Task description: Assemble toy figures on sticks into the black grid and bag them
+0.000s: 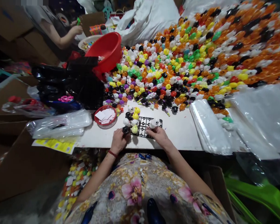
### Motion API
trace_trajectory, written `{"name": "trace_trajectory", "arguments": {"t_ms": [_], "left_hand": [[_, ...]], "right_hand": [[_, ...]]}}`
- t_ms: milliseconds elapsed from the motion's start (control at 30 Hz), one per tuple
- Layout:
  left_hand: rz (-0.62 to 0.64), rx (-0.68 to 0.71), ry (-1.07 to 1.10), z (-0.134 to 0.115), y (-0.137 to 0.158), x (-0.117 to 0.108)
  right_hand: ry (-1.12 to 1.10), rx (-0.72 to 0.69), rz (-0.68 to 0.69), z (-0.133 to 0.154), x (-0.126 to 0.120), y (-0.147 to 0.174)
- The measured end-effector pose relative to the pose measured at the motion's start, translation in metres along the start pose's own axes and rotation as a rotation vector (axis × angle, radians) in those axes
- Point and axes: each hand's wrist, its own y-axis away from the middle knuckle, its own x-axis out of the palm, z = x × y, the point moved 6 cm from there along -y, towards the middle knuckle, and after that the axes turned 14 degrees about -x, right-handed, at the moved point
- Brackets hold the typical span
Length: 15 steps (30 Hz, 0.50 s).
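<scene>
A black plastic grid [143,124] lies on the white table in front of me. Small round toy heads fill its left side, among them a yellow one [134,128], a white one [134,122] and a black one [126,129]. My left hand [119,140] is closed at the grid's left end, right beside the black head; its fingertips are partly hidden. At the grid's right part, my right hand [160,136] pinches a white toy head with black marks [155,123]. Bare grid cells show between the two hands.
A large heap of colourful toy heads [168,68] covers the back and right. Left of the grid stands a red basket [98,122] of white paper slips. Clear plastic bags [210,127] lie on both sides. Behind are a red tub [109,51] and another person [58,34].
</scene>
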Motion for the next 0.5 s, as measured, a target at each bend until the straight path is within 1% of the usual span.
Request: {"name": "trace_trajectory", "arguments": {"t_ms": [100, 167, 333, 500], "left_hand": [[0.023, -0.009, 0.001, 0.0, 0.0, 0.0], [0.036, -0.015, 0.005, 0.0, 0.0, 0.0], [0.032, -0.023, 0.008, 0.0, 0.0, 0.0], [0.025, -0.004, -0.001, -0.001, 0.001, 0.0]], "right_hand": [[0.11, -0.034, -0.001, -0.002, 0.004, 0.001], [0.216, -0.062, 0.03, -0.002, 0.011, 0.003], [0.535, -0.177, 0.173, 0.006, 0.029, 0.007], [0.708, -0.241, 0.302, 0.015, 0.036, 0.008]]}}
